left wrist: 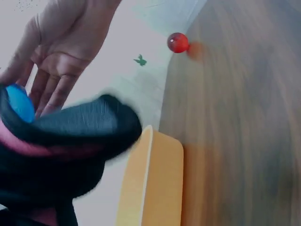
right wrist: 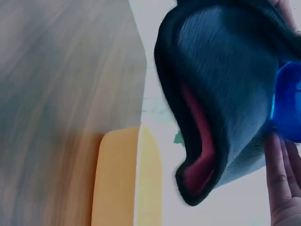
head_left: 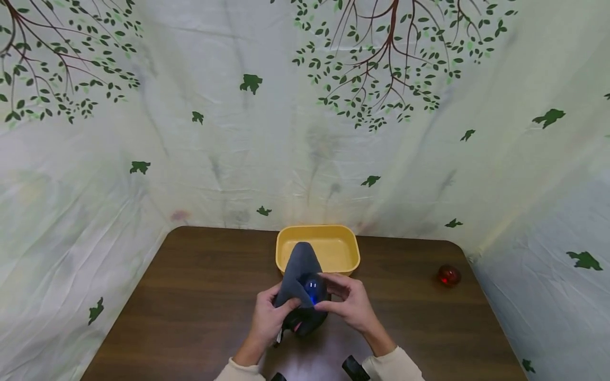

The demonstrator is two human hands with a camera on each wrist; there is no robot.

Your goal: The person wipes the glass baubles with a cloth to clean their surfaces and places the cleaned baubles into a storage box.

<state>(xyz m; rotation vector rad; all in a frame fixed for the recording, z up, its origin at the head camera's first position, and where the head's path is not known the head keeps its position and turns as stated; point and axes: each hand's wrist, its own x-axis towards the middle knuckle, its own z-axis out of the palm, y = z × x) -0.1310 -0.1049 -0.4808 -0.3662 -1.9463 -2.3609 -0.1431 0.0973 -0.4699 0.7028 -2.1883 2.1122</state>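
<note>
A dark grey-blue cloth piece [head_left: 301, 264] with black edging and a pink inner side is held up above the table. My left hand [head_left: 269, 320] grips its left side, thumb laid over the front. Against the cloth, partly wrapped by it, is a shiny blue ball [head_left: 313, 288]. My right hand [head_left: 347, 304] holds this ball from the right between thumb and fingers. In the right wrist view the pink lining shows along a folded opening of the cloth [right wrist: 225, 80], and the blue ball [right wrist: 289, 103] sits at the right edge.
A yellow rectangular tub [head_left: 333, 233] stands at the table's back edge, just behind the cloth. Far right on the brown table [head_left: 200, 296] lies a red see-through ball [head_left: 449, 275]. A pale sheet with printed leaves [head_left: 305, 159] hangs behind the table.
</note>
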